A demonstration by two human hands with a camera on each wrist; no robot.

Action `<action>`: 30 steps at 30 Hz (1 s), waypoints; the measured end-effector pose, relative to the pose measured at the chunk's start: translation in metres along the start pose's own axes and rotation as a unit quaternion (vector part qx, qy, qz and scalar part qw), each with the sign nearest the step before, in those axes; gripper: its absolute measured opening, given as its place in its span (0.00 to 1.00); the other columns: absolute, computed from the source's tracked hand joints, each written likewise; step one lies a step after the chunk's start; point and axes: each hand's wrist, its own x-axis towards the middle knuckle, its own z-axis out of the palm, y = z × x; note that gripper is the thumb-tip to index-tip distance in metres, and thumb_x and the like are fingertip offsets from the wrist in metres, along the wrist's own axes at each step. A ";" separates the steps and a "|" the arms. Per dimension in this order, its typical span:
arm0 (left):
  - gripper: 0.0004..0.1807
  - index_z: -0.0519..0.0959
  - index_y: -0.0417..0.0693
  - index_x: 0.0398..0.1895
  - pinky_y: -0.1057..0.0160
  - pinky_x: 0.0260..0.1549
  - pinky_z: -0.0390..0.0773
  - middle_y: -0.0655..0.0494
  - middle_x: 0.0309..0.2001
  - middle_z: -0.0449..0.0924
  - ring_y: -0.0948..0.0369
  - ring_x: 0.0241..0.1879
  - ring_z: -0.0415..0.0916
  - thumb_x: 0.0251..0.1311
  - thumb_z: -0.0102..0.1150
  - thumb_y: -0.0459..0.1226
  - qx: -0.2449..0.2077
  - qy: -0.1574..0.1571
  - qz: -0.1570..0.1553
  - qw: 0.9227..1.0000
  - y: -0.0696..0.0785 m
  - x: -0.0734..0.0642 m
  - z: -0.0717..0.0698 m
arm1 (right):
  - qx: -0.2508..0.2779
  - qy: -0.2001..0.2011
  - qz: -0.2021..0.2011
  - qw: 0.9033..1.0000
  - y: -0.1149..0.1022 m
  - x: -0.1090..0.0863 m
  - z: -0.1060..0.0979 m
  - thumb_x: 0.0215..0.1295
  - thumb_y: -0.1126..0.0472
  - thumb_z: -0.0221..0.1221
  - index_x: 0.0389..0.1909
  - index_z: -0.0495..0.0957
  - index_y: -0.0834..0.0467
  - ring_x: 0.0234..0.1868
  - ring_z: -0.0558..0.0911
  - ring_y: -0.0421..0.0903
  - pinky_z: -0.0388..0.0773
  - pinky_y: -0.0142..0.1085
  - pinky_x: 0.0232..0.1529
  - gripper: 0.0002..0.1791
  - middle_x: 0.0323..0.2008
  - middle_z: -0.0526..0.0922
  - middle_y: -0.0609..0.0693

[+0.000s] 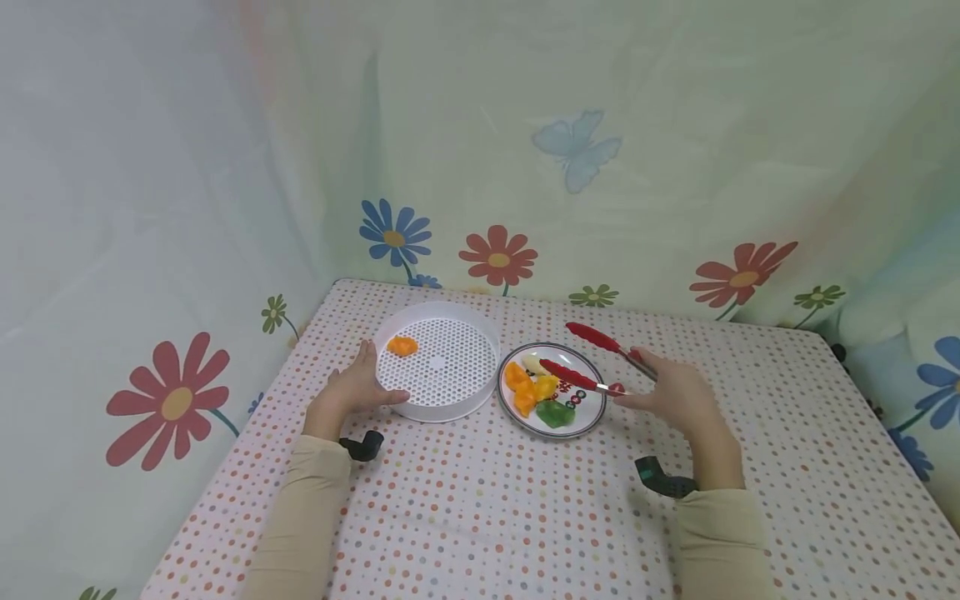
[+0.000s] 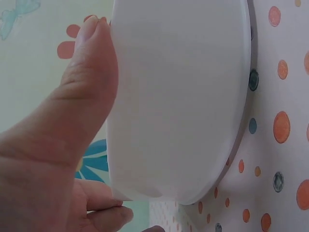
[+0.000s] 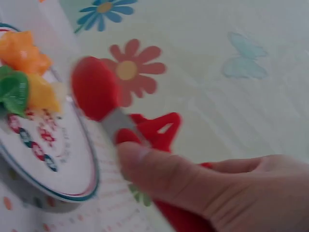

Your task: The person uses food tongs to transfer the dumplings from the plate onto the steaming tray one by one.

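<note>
At the left edge of a round white steamer basket (image 1: 438, 363) with a perforated floor is my left hand (image 1: 356, 387). In the left wrist view its thumb (image 2: 91, 72) lies straight along the basket's rim, with other fingertips farther along the edge. One orange dumpling-like piece (image 1: 402, 346) sits inside the basket. My right hand (image 1: 670, 390) grips red-tipped metal tongs (image 1: 573, 374), thumb on one arm and fingers on the other. The tongs' tips are spread, with nothing between them. One tip overlaps the plate (image 1: 592, 412) in the head view; the other points beyond it.
Several dumpling-like pieces lie on the plate: orange (image 1: 525, 398), yellow (image 1: 547, 387), green (image 1: 555, 414) and whitish (image 1: 533, 364). The plate stands close to the basket's right side. A dotted cloth (image 1: 480, 508) covers the table, and a flowered curtain (image 1: 645, 208) hangs behind.
</note>
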 end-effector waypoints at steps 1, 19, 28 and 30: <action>0.70 0.29 0.39 0.74 0.31 0.66 0.39 0.43 0.76 0.24 0.39 0.74 0.36 0.45 0.65 0.64 0.001 0.000 -0.002 1.000 0.000 0.000 0.000 | -0.008 0.010 0.000 1.000 -0.003 0.001 0.002 0.45 0.43 0.71 0.71 0.57 0.59 0.63 0.65 0.72 0.68 0.65 0.55 0.55 0.64 0.65 0.72; 0.70 0.29 0.37 0.74 0.32 0.67 0.37 0.40 0.75 0.24 0.39 0.74 0.35 0.47 0.64 0.63 -0.001 0.000 0.002 1.000 -0.003 -0.001 0.002 | -0.039 0.010 -0.013 0.999 -0.029 0.000 0.019 0.50 0.45 0.70 0.66 0.65 0.61 0.58 0.72 0.65 0.74 0.59 0.53 0.45 0.60 0.73 0.66; 0.69 0.29 0.37 0.74 0.31 0.66 0.37 0.40 0.75 0.24 0.38 0.74 0.34 0.48 0.64 0.63 0.001 0.001 0.015 1.000 -0.003 0.000 0.001 | -0.047 0.002 -0.014 0.999 -0.038 -0.007 0.016 0.50 0.45 0.70 0.65 0.67 0.63 0.56 0.75 0.63 0.76 0.56 0.51 0.45 0.56 0.77 0.65; 0.69 0.29 0.36 0.73 0.30 0.66 0.38 0.39 0.75 0.24 0.38 0.74 0.33 0.48 0.64 0.63 -0.001 0.001 0.020 1.000 -0.003 0.001 0.000 | -0.051 -0.003 -0.010 0.999 -0.041 -0.007 0.015 0.50 0.45 0.70 0.64 0.68 0.64 0.53 0.77 0.62 0.77 0.55 0.49 0.44 0.54 0.79 0.65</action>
